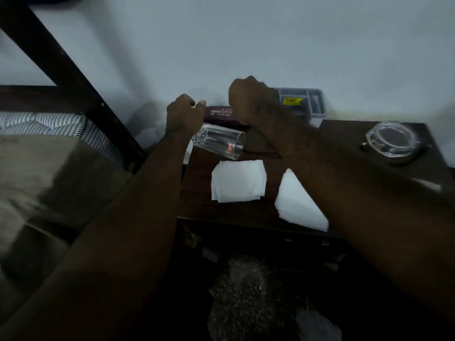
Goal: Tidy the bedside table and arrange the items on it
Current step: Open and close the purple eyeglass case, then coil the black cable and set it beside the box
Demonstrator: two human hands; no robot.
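My left hand (183,116) curls above the clear cylindrical glass (219,141) lying sideways on the dark desk (197,193); beyond that glass, my right hand (248,99) is fisted, its contents hidden.

Bedroom, dimly lit. The landmark was a dark wooden bedside table (344,134) set against a pale plain wall (246,40). Left of the table stood a bed: a striped mattress (49,126) with beige bedding (37,168) below it, framed by a dark wooden bedpost (64,67). On the table lay a clear drinking glass (219,141) on its side, white paper napkins (238,180) and a glass ashtray (391,141). Speckled stone floor (246,291) lay in front of the table.
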